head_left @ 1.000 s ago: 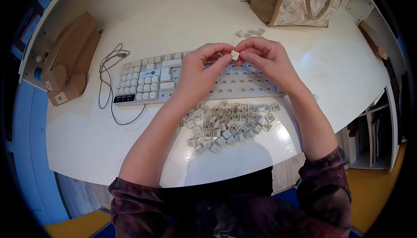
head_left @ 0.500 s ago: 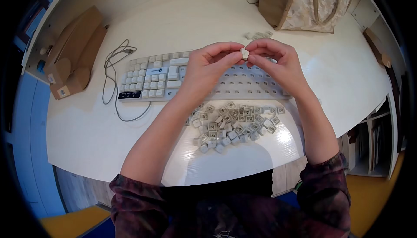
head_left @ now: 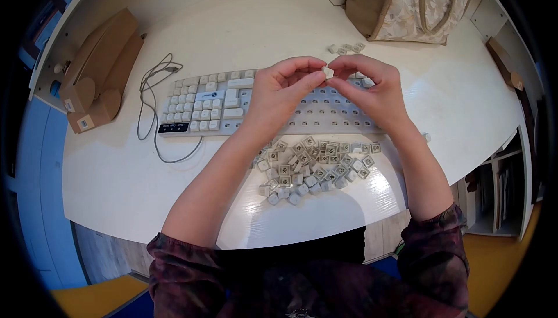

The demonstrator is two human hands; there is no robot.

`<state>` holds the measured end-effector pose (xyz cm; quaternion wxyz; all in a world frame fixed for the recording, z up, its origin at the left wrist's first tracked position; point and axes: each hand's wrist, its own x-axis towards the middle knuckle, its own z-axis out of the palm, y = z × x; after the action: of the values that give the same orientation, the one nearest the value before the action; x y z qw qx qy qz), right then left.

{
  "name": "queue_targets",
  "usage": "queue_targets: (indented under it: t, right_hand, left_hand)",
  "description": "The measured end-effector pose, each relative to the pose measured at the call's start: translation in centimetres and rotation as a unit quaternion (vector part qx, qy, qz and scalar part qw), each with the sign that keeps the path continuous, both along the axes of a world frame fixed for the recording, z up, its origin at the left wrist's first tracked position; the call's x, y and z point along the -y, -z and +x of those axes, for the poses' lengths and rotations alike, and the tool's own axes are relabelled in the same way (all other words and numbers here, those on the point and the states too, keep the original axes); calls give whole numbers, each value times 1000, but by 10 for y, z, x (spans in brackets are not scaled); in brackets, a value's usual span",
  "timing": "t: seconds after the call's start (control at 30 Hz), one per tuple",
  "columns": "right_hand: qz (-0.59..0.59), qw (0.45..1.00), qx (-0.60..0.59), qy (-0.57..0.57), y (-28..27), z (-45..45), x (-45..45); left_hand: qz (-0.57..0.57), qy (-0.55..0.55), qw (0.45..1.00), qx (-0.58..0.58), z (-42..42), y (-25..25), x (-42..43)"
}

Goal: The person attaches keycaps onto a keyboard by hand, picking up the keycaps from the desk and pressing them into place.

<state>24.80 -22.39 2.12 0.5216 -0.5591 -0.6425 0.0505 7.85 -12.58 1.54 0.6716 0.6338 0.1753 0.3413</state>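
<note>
A small white keycap (head_left: 328, 72) is pinched between the fingertips of my left hand (head_left: 285, 88) and my right hand (head_left: 372, 88), above the top edge of the keyboard (head_left: 192, 104). White keycaps cover the keyboard's left part, while the part to the right shows bare switch positions. Below the keyboard lies a pile of loose keycaps (head_left: 308, 170), some with their undersides up. Several more keycaps (head_left: 347, 48) sit beyond my hands. My fingers hide some of the keyboard's upper row.
A grey cable (head_left: 152, 97) curls left of the keyboard. Brown cardboard (head_left: 102, 71) stands at the far left of the white desk (head_left: 232, 39). At the back right is a patterned bag (head_left: 412, 10). A shelf unit (head_left: 494, 190) is at the right.
Compared with one second ago, the view has shifted, so the desk items appear farther right. The held keycap has turned slightly between my fingers, and my right fingers have shifted around it.
</note>
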Motion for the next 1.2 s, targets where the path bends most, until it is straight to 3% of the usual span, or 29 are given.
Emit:
queue_targets:
  t: [0.13, 0.2, 0.3, 0.4, 0.5, 1.2]
  right_hand:
    - [-7, 1000, 11, 23, -2, 0, 1]
    - [-34, 998, -48, 34, -1, 9, -2]
    - [-80, 993, -58, 59, 2, 23, -5]
    - [-135, 987, -21, 90, 6, 25, -5]
    - [-128, 988, 23, 87, 15, 28, -8]
    - [-139, 978, 124, 97, 24, 23, -11]
  left_hand:
    - [16, 1, 1000, -10, 2, 5, -1]
    - [31, -5, 999, -16, 2, 4, 0]
    - [281, -81, 953, -75, 1, 13, -8]
    - [495, -116, 849, -142, -4, 19, -10]
    - [571, -96, 798, -167, -2, 21, -8]
    - [596, -84, 765, -229, -1, 23, 0]
